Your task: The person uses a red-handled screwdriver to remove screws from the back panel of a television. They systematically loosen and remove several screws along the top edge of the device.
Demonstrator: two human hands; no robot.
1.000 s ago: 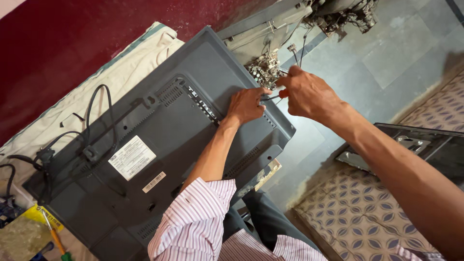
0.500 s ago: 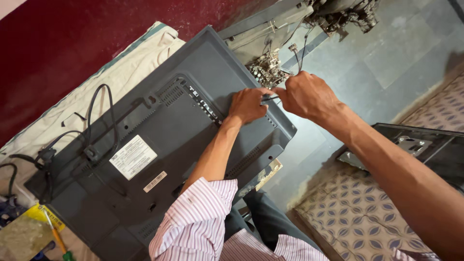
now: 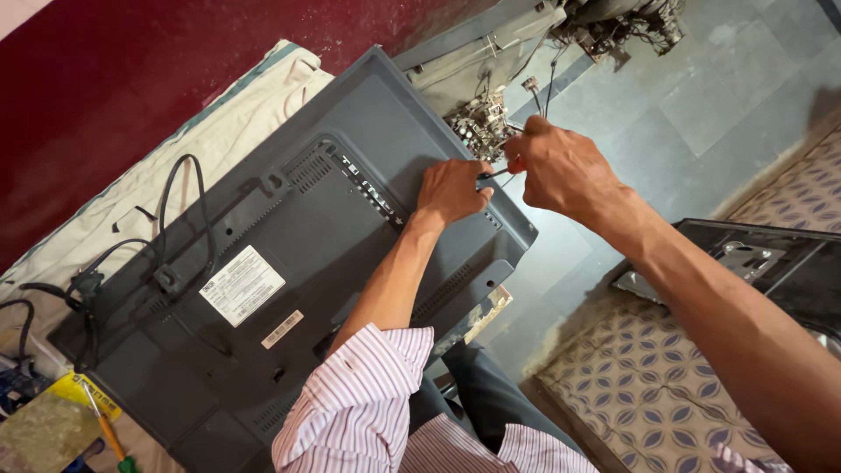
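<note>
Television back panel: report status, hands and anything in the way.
Left hand flat on television back. Right hand gripping screwdriver at panel edge. Black cable lies clear, far side.

A person's left arm wears a white shirt with thin red-pink stripes, its sleeve (image 3: 363, 390) rolled up to the elbow. Dark trousers (image 3: 477, 394) cover the legs. The left hand (image 3: 451, 190), right hand (image 3: 561, 166) and both forearms are bare.
</note>
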